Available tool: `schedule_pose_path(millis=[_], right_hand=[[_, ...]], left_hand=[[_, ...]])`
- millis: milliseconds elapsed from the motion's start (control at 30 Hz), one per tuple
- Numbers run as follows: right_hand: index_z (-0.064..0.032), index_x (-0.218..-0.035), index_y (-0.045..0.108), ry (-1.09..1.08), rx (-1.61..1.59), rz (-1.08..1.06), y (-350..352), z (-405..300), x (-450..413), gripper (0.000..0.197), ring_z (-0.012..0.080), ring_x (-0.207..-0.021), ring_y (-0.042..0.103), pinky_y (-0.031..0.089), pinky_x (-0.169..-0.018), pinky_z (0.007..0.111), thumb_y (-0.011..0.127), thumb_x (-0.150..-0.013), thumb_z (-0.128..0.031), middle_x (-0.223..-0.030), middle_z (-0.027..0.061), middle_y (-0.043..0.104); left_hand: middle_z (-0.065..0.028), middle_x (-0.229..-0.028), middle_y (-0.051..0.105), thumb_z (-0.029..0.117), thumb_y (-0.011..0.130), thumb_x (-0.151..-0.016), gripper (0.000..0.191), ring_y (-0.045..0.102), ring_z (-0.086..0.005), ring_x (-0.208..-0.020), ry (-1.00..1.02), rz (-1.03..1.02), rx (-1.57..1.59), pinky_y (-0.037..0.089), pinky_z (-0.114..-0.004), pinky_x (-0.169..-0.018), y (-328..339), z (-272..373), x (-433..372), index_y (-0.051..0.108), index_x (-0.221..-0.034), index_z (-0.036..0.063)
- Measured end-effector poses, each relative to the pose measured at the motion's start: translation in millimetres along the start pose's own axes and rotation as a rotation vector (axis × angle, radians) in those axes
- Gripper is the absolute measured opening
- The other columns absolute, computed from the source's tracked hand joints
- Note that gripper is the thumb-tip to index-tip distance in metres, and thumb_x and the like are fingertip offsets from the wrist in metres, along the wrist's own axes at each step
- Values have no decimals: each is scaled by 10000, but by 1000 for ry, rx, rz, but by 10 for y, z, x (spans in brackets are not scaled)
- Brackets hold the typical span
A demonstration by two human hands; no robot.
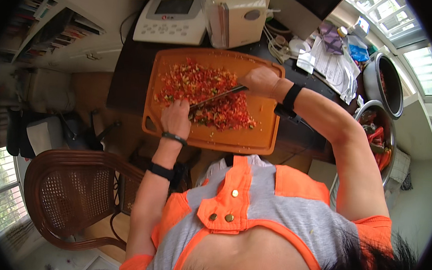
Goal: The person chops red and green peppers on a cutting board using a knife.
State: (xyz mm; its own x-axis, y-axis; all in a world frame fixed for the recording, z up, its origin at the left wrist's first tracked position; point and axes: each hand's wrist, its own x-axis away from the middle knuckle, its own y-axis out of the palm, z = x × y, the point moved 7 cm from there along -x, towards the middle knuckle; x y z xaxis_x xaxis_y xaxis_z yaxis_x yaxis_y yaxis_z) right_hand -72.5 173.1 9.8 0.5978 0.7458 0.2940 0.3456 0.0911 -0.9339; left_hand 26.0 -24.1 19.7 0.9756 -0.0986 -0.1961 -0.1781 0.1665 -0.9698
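Observation:
A knife lies slantwise across a spread of finely chopped red peppers, with some green and pale bits mixed in. My right hand is closed round its handle end, above the right part of the orange cutting board. At the far end of the blade, my left hand is curled with its fingers at the tip, over the board's left side. The hands partly cover both ends of the knife. Chopped pieces lie on either side of the blade, and a few are scattered near the board's edges.
Behind the board stand a white device with a screen and a cream appliance. Cables and papers lie to the right. Farther right are a deep pot and a metal bowl of whole peppers. A cane-backed chair stands at left.

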Motion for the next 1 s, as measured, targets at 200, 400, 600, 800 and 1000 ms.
schedule_pose_path(millis=[200,400,600,800,1000], right_hand=[[-51,-797,634,-154,161,17,-635,-417,-264,134,300,-760,635,503,-629,401,650,-782,-183,-753,106,641],[-44,-834,625,-21,13,23,-109,-63,-169,187,305,-758,633,502,-647,412,666,-783,-219,-756,112,644],[-40,-829,624,-93,41,37,-279,-154,-264,165,312,-755,629,496,-641,413,664,-764,-186,-747,116,637],[-59,-812,642,-97,121,-18,-472,-314,-124,124,307,-755,632,496,-627,404,648,-764,-174,-760,115,643],[-53,-804,634,-81,29,63,-40,1,-137,136,304,-731,631,492,-616,413,640,-783,-188,-754,113,641]], left_hand=[[-145,-757,559,-88,578,-693,122,553,-357,-725,-126,74,98,458,-440,-618,-32,-387,35,553,-744,20],[-124,-797,575,-68,604,-674,153,565,-322,-774,-18,49,-47,462,-424,-662,46,-163,-70,562,-779,35],[-120,-761,565,-61,616,-679,137,568,-323,-764,-40,22,-8,470,-418,-645,5,-297,-96,566,-761,37],[-131,-735,557,-66,623,-661,137,560,-327,-719,-137,75,91,467,-420,-607,0,-216,143,554,-724,35],[-117,-781,564,-55,597,-659,138,574,-308,-750,-40,43,-45,470,-419,-655,39,-39,2,558,-748,43]])
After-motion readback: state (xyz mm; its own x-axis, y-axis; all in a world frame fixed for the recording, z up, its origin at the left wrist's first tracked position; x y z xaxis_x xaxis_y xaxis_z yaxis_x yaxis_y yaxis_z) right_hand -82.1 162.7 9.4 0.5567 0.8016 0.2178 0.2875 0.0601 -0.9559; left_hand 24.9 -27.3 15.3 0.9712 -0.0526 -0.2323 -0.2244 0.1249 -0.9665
